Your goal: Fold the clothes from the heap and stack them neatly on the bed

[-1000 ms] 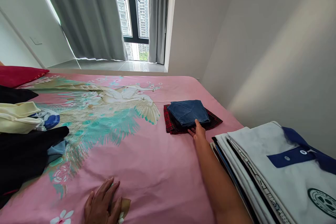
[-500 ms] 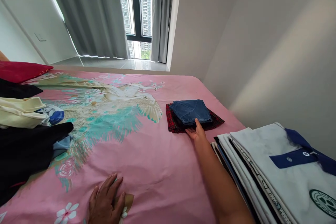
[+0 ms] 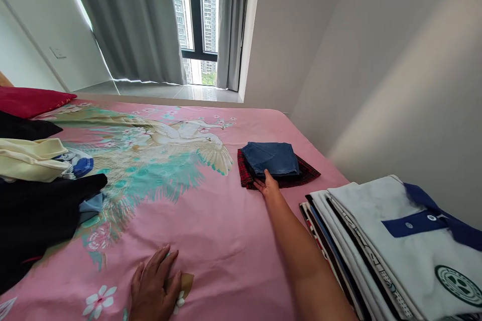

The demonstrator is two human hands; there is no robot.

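Observation:
A folded blue denim garment (image 3: 271, 156) lies on a folded black cloth, on top of a red-and-black plaid garment (image 3: 245, 176), on the bed. My right hand (image 3: 268, 186) is at the front edge of this small pile. Its thumb points up against the denim's near edge, and its fingers stretch left over the plaid cloth; it is open. My left hand (image 3: 155, 286) rests palm down on the pink bedsheet (image 3: 226, 241), fingers extended and holding nothing.
At right stands a tall stack of folded clothes, topped by a white polo shirt (image 3: 422, 256) with a navy collar. Loose black clothes (image 3: 37, 210), a cream garment (image 3: 30, 158) and a red pillow-like item (image 3: 30, 102) lie left. Grey curtains (image 3: 131, 20) hang behind.
My right hand has slid left along the pile's front edge, and the denim garment has shifted slightly left on the plaid one. My left hand stays nearly still.

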